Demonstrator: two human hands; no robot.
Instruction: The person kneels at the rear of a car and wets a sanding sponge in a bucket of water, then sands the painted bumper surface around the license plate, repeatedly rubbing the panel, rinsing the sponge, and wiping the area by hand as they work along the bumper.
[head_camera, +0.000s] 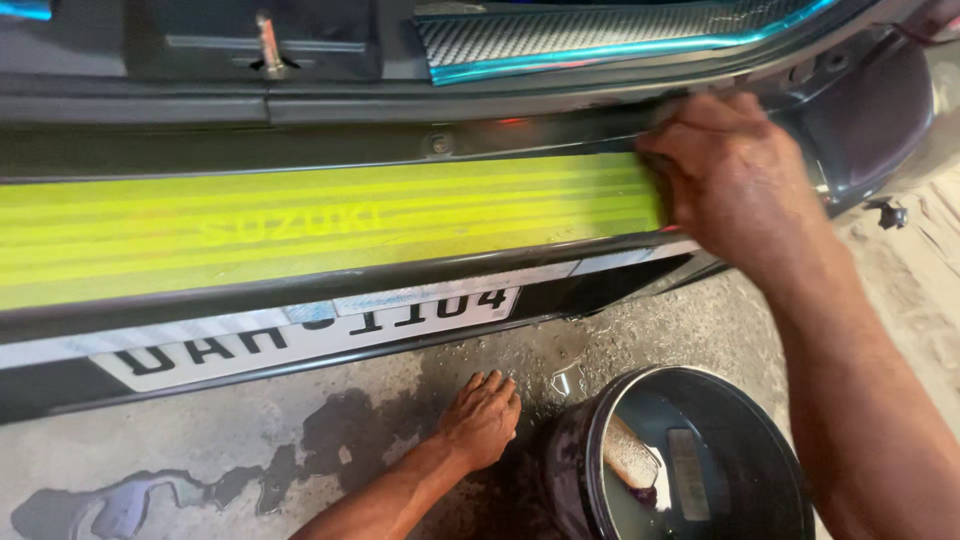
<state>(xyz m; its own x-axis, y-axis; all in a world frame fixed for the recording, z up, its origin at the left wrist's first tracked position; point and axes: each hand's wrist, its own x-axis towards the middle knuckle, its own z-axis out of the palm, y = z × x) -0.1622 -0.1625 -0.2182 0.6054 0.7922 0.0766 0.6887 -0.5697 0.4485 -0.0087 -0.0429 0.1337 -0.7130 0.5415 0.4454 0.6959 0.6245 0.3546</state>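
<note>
Near, on the wet concrete floor (700, 320), a dark bucket (690, 460) w/ water stands at right, a sponge-like thing inside. A number plate (300, 340) sits under the bumper. The yellow-green ribbed strip (300, 225) runs left to right across the car's rear sill. Right hand (735, 175) presses its right end, fingers curled; whether it holds sth I cannot tell. Left hand (482, 415) lies flat on the floor, fingers spread.

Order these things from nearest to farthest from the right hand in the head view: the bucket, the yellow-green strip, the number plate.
1. Yellow-green strip: touching the right hand, at its left.
2. Number plate: lower left, under the strip.
3. Bucket: on the ground below.
</note>
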